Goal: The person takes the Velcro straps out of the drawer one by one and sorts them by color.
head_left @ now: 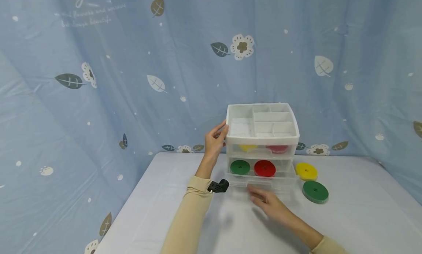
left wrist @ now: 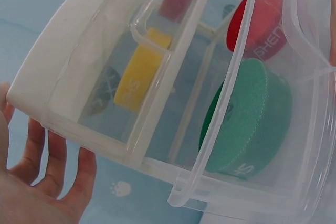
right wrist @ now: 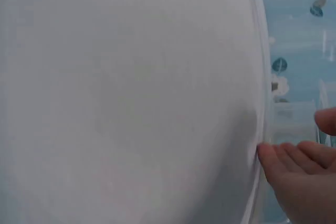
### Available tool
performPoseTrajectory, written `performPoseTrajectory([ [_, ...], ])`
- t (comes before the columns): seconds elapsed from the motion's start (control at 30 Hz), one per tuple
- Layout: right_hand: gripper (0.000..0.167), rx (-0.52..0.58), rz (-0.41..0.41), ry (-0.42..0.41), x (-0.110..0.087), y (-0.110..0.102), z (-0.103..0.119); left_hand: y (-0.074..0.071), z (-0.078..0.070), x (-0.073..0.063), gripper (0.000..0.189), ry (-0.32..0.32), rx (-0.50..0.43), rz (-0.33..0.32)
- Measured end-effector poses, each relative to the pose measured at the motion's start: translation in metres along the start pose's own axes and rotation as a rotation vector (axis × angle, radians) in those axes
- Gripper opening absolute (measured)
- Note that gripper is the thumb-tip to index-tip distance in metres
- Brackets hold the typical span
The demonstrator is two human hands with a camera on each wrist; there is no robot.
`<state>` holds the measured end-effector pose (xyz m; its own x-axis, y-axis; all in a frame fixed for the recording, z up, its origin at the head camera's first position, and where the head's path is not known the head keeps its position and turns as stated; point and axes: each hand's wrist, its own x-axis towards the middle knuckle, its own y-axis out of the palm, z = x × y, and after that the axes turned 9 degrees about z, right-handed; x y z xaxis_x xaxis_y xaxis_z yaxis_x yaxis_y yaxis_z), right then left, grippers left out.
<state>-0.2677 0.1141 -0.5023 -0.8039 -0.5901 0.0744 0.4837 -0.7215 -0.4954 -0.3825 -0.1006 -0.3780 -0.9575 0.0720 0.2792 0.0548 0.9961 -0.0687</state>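
The drawer unit point(head_left: 276, 140) stands right of centre in the head view, a clear drawer point(head_left: 283, 178) jutting out with a green roll point(head_left: 240, 167) and red roll point(head_left: 265, 168) inside. A hard jerk could slide those rolls or drag the unit, since the left hand's point(head_left: 215, 139) grip looks like relaxed fingers against its side. The right hand's point(head_left: 269, 205) grip, thumb apart from fingers near the drawer front, might slip off. If the unit slews, the yellow roll point(head_left: 306, 171) beside it on the tabletop point(head_left: 168, 195) could be knocked.

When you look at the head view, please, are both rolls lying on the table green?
No, beside the green roll lies a yellow roll.
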Motion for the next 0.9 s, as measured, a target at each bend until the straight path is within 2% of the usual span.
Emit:
performPoseTrajectory([
  [0.1,0.049,-0.034,0.019,0.006,0.003,-0.007,-0.005,0.0,0.0,0.0,0.036,0.001,0.0,0.002],
  [0.23,0.049,-0.039,0.023,0.061,0.008,-0.011,-0.009,-0.001,-0.001,0.0,0.037,0.011,-0.002,0.002],
  [0.37,0.048,-0.015,0.0,0.101,0.012,-0.01,-0.013,-0.001,0.0,-0.001,0.037,0.012,-0.006,0.007],
  [0.63,0.052,-0.093,-0.037,0.137,0.011,-0.007,-0.01,0.0,0.002,-0.001,0.037,0.02,-0.007,0.016],
  [0.73,0.054,-0.115,0.004,0.101,0.009,-0.008,-0.006,0.0,0.002,-0.002,0.038,0.018,-0.007,0.019],
  [0.83,0.057,-0.13,0.085,0.036,0.008,-0.012,0.0,0.0,0.002,-0.002,0.038,0.019,-0.007,0.019],
  [0.9,0.059,-0.103,0.145,0.009,0.007,-0.015,0.004,0.0,0.002,-0.002,0.038,0.019,-0.007,0.016],
])
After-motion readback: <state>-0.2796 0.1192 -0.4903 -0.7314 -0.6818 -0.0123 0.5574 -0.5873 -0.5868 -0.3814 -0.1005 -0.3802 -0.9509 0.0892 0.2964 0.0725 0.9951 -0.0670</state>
